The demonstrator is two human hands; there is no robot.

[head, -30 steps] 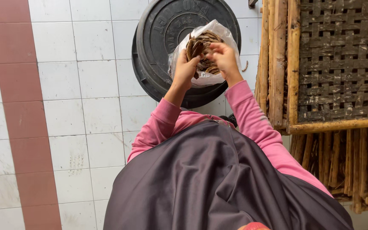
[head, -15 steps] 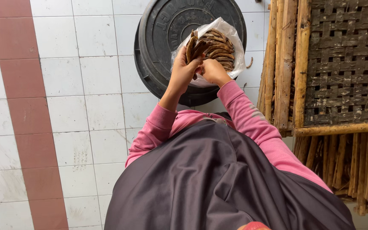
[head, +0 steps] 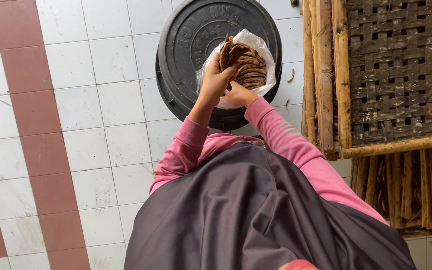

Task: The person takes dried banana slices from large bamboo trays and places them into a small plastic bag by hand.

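A clear plastic bag (head: pixel 261 47) filled with flat brown dried pieces (head: pixel 246 65) is held up in front of me, above a round black lid (head: pixel 186 45) on the tiled floor. My left hand (head: pixel 215 80) grips a bunch of the brown pieces at the bag's left opening. From below, my right hand (head: pixel 236 95) cups the bag and holds it. Both arms wear pink sleeves, and a dark grey cloth covers my lap.
A woven bamboo rack (head: pixel 396 70) with yellow bamboo poles (head: pixel 326 75) stands at the right. More bamboo slats (head: pixel 411 190) lie below it. The floor is white tile (head: pixel 106 60) with a reddish-brown stripe (head: pixel 31 115) at the left.
My hands and the bag shifted slightly right and up in view. The left hand has closed around a bunch of brown pieces at the bag's mouth, and the right hand moved beneath the bag.
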